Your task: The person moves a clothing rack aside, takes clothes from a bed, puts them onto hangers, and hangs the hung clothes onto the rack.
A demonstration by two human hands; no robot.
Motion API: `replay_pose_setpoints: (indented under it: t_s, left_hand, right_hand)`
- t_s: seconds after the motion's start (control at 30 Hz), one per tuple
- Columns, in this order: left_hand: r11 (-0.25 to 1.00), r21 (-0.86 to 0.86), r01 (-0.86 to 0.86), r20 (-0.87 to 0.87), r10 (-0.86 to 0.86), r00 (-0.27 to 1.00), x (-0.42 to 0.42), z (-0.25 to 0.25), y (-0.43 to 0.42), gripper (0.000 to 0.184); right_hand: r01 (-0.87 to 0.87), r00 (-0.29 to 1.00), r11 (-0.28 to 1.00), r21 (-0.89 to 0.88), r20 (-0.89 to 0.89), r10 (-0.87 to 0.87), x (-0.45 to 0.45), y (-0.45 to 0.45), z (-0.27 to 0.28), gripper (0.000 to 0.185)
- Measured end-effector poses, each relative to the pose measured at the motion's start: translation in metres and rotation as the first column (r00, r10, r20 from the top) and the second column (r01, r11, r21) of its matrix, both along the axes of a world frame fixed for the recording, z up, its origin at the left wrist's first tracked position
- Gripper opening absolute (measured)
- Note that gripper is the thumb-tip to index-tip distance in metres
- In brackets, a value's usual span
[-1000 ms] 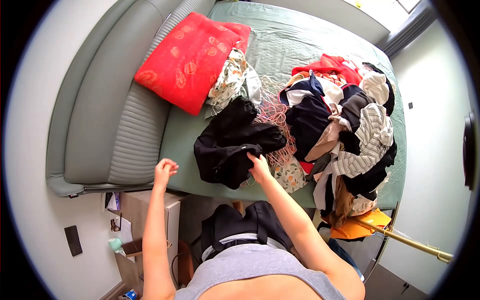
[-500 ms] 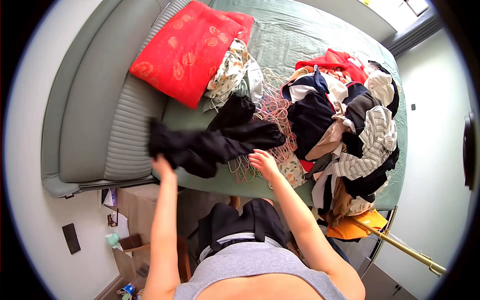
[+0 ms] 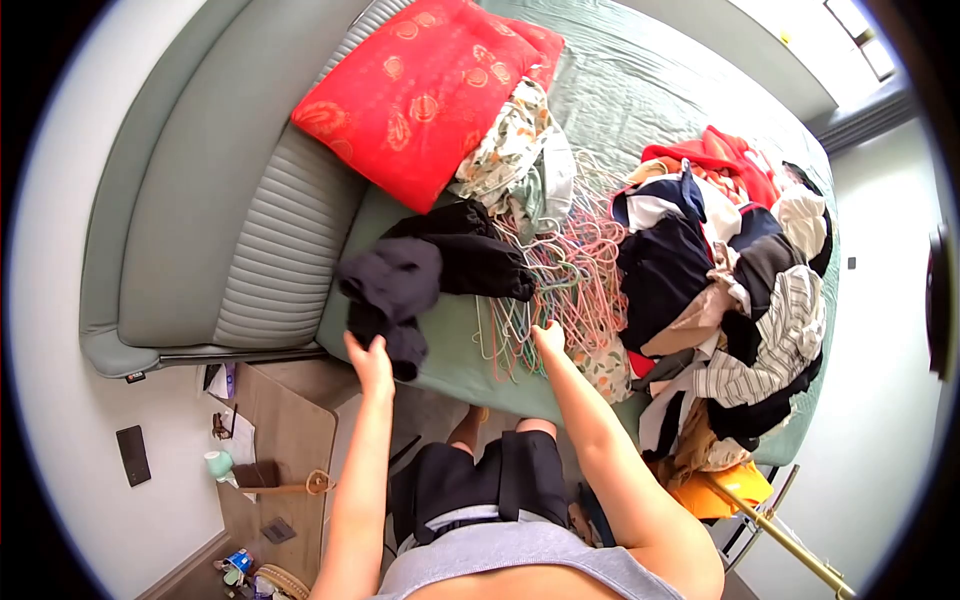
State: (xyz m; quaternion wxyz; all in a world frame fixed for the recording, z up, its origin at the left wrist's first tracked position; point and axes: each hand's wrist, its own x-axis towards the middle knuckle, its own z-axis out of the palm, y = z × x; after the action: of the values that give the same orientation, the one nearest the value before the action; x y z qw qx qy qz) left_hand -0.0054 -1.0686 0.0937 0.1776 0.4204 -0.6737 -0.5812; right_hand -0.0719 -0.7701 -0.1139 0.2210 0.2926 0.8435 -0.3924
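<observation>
My left hand [image 3: 370, 362] grips the lower edge of a bunched dark garment [image 3: 395, 275] near the left side of the bed. Just behind that garment lies another black garment [image 3: 480, 262], spread on the bed. My right hand [image 3: 548, 338] is at the near edge of a heap of thin clothes hangers [image 3: 580, 275] in pink, white and green. Its fingers are drawn together, and I cannot make out whether a hanger is between them.
A large pile of mixed clothes [image 3: 680, 260] covers the right of the bed. A red patterned cushion [image 3: 420, 100] rests by the grey headboard [image 3: 200, 180], beside a leaf-print cloth [image 3: 505, 140]. A wooden bedside table [image 3: 300, 410] stands at left, a brass-coloured pole [image 3: 780, 535] at right.
The dark garment, stretched out and blurred before, is now bunched up further from my right hand. My right hand has gone from spread fingers to closed ones at the hangers. The view has shifted.
</observation>
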Motion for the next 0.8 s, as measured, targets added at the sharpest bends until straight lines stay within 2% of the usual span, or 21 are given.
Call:
replay_pose_setpoints:
  t_s: [0.03,0.1,0.17,0.23,0.3,0.33,0.43,0.47,0.5,0.57,0.6,0.7,0.73,0.77,0.8]
  left_hand:
    - [1.0,-0.005,0.014,0.074,-0.014,0.997,0.006,-0.01,0.009,0.069]
    - [0.989,0.07,0.13,0.075,-0.135,0.988,0.017,-0.016,0.022,0.065]
    - [0.975,0.094,0.203,0.128,-0.214,0.968,0.024,-0.01,0.032,0.059]
    - [0.973,0.079,0.217,0.091,-0.224,0.97,0.032,-0.021,0.036,0.051]
    - [0.973,0.085,0.216,0.136,-0.226,0.965,0.038,-0.024,0.038,0.047]
    - [0.971,0.102,0.217,0.123,-0.229,0.966,0.041,-0.025,0.04,0.048]
    - [0.97,0.134,0.204,0.081,-0.215,0.973,0.039,-0.025,0.045,0.048]
    - [0.97,0.144,0.195,0.07,-0.206,0.976,0.039,-0.023,0.047,0.048]
    - [0.969,0.143,0.201,0.061,-0.211,0.976,0.04,-0.023,0.048,0.048]
    - [0.965,0.146,0.216,0.031,-0.223,0.974,0.032,-0.029,0.055,0.048]
    - [0.979,0.075,0.187,0.09,-0.194,0.977,0.03,-0.036,0.06,0.053]
    - [0.955,0.116,0.273,0.079,-0.283,0.956,0.01,-0.035,0.081,0.057]
    - [0.964,0.065,0.258,0.047,-0.261,0.964,-0.002,-0.025,0.097,0.054]
    - [0.947,0.106,0.302,-0.012,-0.302,0.953,-0.011,-0.013,0.111,0.05]
    - [0.924,0.117,0.364,-0.034,-0.363,0.931,-0.018,-0.013,0.121,0.049]
  right_hand:
    - [-0.039,0.999,0.992,0.12,-0.007,0.04,-0.006,-0.005,0.005,0.06]
    - [-0.084,0.976,0.996,0.01,0.204,0.08,-0.018,-0.009,0.011,0.077]
    - [-0.055,0.985,0.998,0.009,0.164,0.053,-0.019,-0.022,0.01,0.083]
    - [-0.039,0.967,0.977,0.211,0.255,-0.016,-0.027,-0.044,0.013,0.089]
    - [-0.136,0.946,0.955,0.265,0.322,0.046,-0.037,-0.045,0.014,0.084]
    - [-0.165,0.936,0.961,0.223,0.342,0.082,-0.042,-0.04,0.012,0.065]
    - [-0.127,0.971,0.974,0.185,0.225,0.084,-0.05,-0.026,0.011,0.048]
    - [-0.069,0.995,0.974,0.218,0.085,0.052,-0.048,-0.02,0.012,0.044]
    - [0.022,0.997,0.988,0.151,-0.077,-0.01,-0.045,-0.012,0.016,0.043]
    - [0.043,0.988,0.994,0.096,-0.153,-0.028,-0.044,0.017,0.028,0.042]
    - [0.033,0.971,0.992,0.125,-0.24,-0.002,-0.039,0.034,0.028,0.042]
    - [0.045,0.963,0.953,0.299,-0.267,0.038,-0.02,0.101,0.044,0.037]
    - [0.121,0.939,0.953,0.278,-0.345,-0.019,-0.011,0.121,0.054,0.033]
    - [0.194,0.905,0.949,0.251,-0.42,-0.074,-0.005,0.141,0.064,0.03]
    - [0.149,0.928,0.968,0.204,-0.365,-0.066,-0.002,0.16,0.079,0.025]
